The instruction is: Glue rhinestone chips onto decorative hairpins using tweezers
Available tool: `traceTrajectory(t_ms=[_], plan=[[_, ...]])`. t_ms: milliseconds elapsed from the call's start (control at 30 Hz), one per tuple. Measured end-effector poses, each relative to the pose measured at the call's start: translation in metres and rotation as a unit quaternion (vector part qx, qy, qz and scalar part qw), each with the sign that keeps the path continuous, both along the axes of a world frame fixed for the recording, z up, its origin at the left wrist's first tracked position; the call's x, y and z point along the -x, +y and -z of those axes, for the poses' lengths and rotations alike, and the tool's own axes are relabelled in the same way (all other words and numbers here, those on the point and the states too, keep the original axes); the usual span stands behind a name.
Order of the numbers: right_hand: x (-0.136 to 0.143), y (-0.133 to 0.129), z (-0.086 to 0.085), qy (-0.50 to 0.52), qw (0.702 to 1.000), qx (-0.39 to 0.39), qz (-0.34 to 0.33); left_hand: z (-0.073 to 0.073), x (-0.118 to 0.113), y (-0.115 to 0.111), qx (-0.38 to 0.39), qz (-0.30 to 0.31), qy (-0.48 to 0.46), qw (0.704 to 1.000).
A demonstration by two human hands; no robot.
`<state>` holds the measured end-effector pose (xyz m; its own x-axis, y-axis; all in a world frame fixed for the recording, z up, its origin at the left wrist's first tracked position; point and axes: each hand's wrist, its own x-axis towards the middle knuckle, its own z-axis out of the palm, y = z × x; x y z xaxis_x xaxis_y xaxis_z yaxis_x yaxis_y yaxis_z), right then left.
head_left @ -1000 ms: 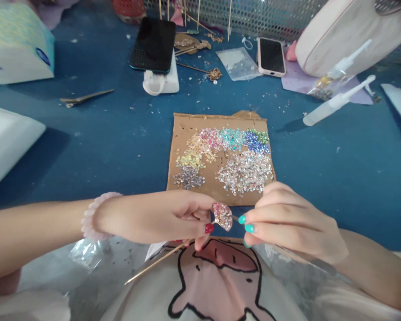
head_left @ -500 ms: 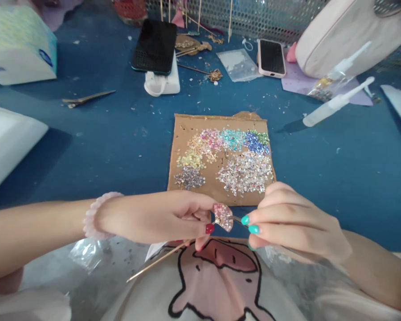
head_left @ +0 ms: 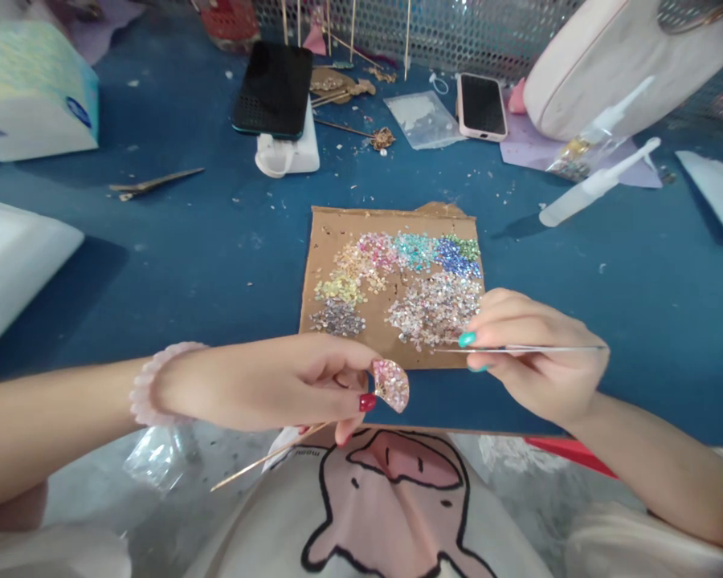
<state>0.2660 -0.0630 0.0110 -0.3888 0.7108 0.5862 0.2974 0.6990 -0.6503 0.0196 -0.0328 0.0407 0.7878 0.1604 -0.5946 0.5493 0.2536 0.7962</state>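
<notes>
My left hand [head_left: 313, 385] is closed on a hairpin whose fan-shaped head [head_left: 391, 384], covered in pink and clear sequins, sticks out past the fingertips. Its thin golden stick [head_left: 259, 463] runs down to the left below the hand. In my right hand [head_left: 530, 349] is a pair of slim metal tweezers [head_left: 554, 349], held level and pointing left. The tweezers' tips lie over the near edge of a cardboard sheet [head_left: 391, 353], just below a heap of clear, shiny sequins [head_left: 430, 309]. Whether the tips pinch anything is too small to tell.
Yellow, pink, turquoise, blue, green and grey sequins [head_left: 337, 317] lie in heaps on the cardboard. Farther back are two phones [head_left: 274, 88], a small plastic bag [head_left: 422, 119] and a white dropper bottle [head_left: 596, 185]. A metal clip [head_left: 157, 183] and tissue pack [head_left: 36, 88] sit left.
My right hand has drawn the tweezers away from the fan-shaped head, up and to the right, over the cardboard's near edge. My left hand has shifted slightly left with the hairpin.
</notes>
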Motion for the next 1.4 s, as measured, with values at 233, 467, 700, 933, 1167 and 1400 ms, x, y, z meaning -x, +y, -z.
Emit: traceTrajectory(t_ms=[233,467,700,933,1167,1400], plan=[[-0.012,0.005,0.008,-0.037,0.995,0.058,0.069,0.001,0.009,0.009,-0.049,-0.048,-0.02,0.997],[-0.017,0.02,0.008,-0.12,0.99,0.036,0.062,0.002,0.012,0.014,-0.065,-0.133,-0.068,0.987],[-0.02,0.022,0.008,-0.157,0.986,0.045,0.021,0.002,0.013,0.019,-0.141,-0.247,-0.068,0.956],[-0.019,0.019,0.008,-0.166,0.986,0.029,-0.011,0.005,0.013,0.021,-0.162,-0.249,-0.117,0.947],[-0.019,0.017,0.009,-0.162,0.986,0.039,-0.029,0.004,0.011,0.016,-0.151,-0.247,-0.118,0.95],[-0.018,0.017,0.008,-0.158,0.986,0.04,-0.031,0.004,0.009,0.015,-0.132,-0.217,-0.099,0.962]])
